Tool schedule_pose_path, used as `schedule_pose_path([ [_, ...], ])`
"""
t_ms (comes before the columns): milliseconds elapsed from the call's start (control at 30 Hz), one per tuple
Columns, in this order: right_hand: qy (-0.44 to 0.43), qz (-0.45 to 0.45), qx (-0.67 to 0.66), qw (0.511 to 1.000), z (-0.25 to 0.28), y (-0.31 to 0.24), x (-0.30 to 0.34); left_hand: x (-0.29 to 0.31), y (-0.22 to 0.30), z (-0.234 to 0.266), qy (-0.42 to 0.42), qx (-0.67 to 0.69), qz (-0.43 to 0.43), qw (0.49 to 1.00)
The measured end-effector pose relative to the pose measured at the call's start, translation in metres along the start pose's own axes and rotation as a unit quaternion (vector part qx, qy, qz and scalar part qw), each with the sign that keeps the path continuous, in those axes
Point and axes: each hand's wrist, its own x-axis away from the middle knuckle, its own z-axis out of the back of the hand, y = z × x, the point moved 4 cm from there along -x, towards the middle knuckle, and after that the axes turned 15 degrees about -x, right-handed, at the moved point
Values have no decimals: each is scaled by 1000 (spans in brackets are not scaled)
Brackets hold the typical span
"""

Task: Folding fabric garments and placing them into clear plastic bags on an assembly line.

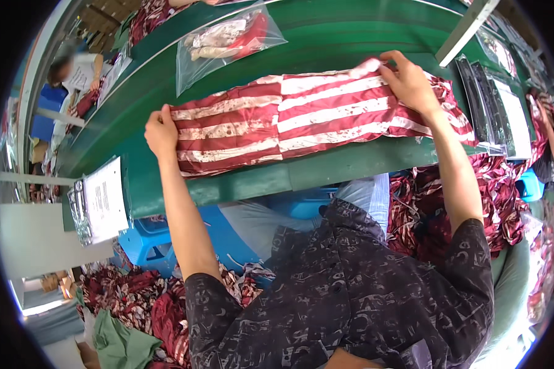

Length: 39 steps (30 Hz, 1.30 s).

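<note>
A long piece of red and white striped cloth [326, 114], spotted with dark red blotches, lies spread across the green worktable in front of me. A seam runs across it left of its middle. At its left end, my left hand [161, 133] pinches the edge between thumb and fingers. My right hand [410, 85] grips the far edge toward the right end, where a strip of cloth is bunched at the fingertips. Right of that hand, the cloth's end is crumpled and runs to the stacked dark packages.
Beyond the cloth lies a clear plastic bag [231, 43] with red and pale contents. Dark flat packages [481, 104] sit at the right; papers in plastic [98, 200] at the left edge. A metal post [468, 31] stands at back right. Piled red cloth [449, 209] and blue stools [148, 240] are below.
</note>
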Motion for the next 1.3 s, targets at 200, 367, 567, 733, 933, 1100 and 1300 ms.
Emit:
schedule_pose_path([
  [200, -29, -74, 128, 989, -53, 64, 6, 38, -15, -91, 7, -105, -67, 992],
  [367, 41, -108, 118, 986, -55, 76, 34, 56, -14, -80, 55, -76, -65, 993],
  [567, 115, -1, 88, 989, -32, 96, 43, 57, -35, -94, 16, -132, -42, 990],
  [733, 199, 214, 177, 940, 8, 86, 77, 55, -30, -86, 3, -118, -29, 993],
  [933, 192, 61, 235, 951, 42, 95, 84, 51, -26, -80, 10, -96, -60, 994],
  [1100, 61, -131, 152, 978, 41, 133, 56, 60, -26, -80, 5, -83, -53, 995],
  [1300, 71, -89, 142, 983, 35, 154, 64, 50, -36, -83, 59, -95, -103, 988],
])
